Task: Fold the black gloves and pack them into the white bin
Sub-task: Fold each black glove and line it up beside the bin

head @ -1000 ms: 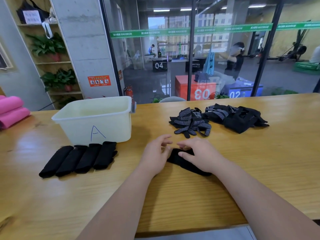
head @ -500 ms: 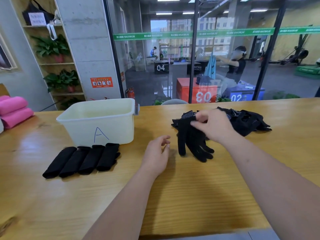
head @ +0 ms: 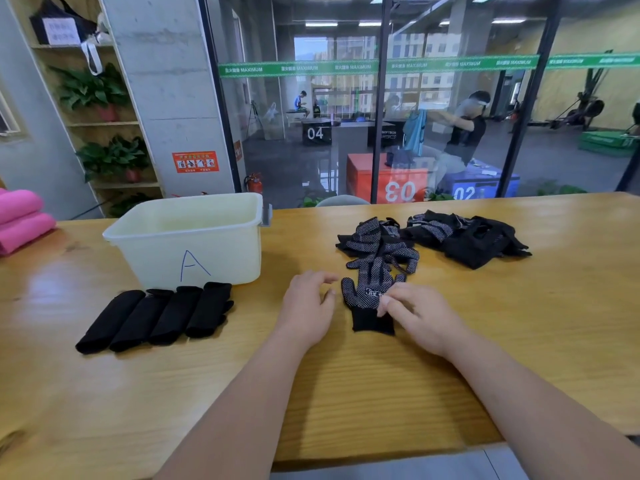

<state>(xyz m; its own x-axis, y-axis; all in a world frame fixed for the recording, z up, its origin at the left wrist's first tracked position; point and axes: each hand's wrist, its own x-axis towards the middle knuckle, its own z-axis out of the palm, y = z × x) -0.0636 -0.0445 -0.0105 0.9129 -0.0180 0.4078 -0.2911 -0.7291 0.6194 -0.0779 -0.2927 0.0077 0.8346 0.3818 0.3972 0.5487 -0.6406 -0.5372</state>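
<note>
A black glove (head: 366,293) with white grip dots lies flat on the wooden table (head: 381,393), fingers pointing away from me. My right hand (head: 420,318) pinches its right edge near the cuff with curled fingers. Just left of the glove, my left hand (head: 307,304) rests relaxed and holds nothing. Several folded black gloves (head: 156,317) lie in a row in front of the white bin (head: 187,237), which is marked "A" and looks empty. Behind the flat glove sits a loose pile of dotted gloves (head: 377,242), with a second pile (head: 467,242) to its right.
Pink rolled mats (head: 20,220) lie at the table's far left. A glass wall runs behind the table's back edge. Bare tabletop stretches to the right of the piles and in front of my arms.
My right hand reached to the near pile, took a glove and brought it back toward me; it now lies flat. My left hand has hardly moved.
</note>
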